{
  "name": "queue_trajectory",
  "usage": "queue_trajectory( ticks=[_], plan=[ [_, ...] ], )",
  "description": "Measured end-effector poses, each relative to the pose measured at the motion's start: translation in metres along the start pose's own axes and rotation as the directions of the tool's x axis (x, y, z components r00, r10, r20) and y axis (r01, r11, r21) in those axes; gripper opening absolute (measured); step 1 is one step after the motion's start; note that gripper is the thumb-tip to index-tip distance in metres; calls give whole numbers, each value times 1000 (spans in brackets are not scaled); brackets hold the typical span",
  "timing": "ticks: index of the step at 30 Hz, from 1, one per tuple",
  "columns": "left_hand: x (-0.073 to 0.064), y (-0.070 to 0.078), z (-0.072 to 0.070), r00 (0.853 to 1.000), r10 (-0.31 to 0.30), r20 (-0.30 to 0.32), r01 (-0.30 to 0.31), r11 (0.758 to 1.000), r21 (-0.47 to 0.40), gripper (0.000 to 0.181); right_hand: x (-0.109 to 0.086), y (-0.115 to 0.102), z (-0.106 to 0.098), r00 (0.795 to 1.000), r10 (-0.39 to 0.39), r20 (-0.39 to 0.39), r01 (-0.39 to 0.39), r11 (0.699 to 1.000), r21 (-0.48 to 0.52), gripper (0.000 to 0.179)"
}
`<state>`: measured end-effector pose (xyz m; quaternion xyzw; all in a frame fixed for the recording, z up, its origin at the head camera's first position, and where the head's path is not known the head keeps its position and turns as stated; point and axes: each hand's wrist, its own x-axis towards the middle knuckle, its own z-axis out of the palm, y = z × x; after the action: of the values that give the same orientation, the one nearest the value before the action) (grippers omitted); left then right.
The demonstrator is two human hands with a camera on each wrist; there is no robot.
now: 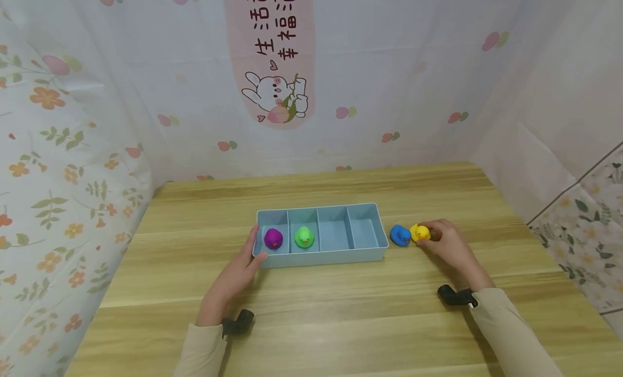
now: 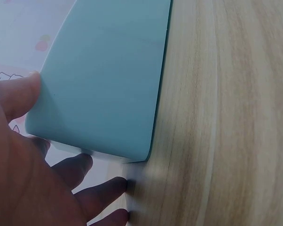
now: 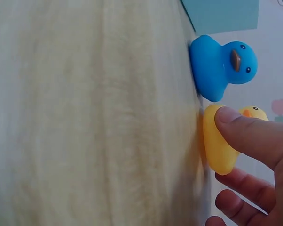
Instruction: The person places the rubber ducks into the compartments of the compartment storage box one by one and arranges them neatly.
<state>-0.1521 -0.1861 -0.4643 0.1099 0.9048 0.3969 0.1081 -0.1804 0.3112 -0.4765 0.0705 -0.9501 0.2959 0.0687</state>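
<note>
A pale blue divided box (image 1: 321,258) stands on the table, its four sides upright. My left hand (image 1: 238,269) holds its left end, thumb over the front rim and fingers along the end wall; in the left wrist view the lower fingers (image 2: 104,190) stand off the corner. A purple rubber duck (image 1: 273,238) sits in the leftmost compartment, a green rubber duck (image 1: 304,237) in the one beside it. To the right of the box, my right hand (image 1: 450,244) pinches a yellow rubber duck (image 3: 216,146) between thumb and fingers. Close beside it sits a blue rubber duck (image 1: 400,235).
The two right compartments of the box show bare floors (image 1: 367,235). The wood-grain table (image 1: 321,317) extends around the box, with a printed cloth (image 1: 365,79) hanging behind it and flowered cloth (image 1: 68,193) at the left side.
</note>
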Motion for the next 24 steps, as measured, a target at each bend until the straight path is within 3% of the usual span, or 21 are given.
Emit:
queue_trajectory(
  ticks=[10,24],
  plan=[
    [0,-1,0,1000,1,2,-1,1000,-7,71,2,-7,-7,999,-7,-35,7,1000,1,39],
    [1,-2,-1,1000,6,-1,-6,1000,-6,71,13,-32,-21,998,-16,-61,16,1000,-11,39]
  ],
)
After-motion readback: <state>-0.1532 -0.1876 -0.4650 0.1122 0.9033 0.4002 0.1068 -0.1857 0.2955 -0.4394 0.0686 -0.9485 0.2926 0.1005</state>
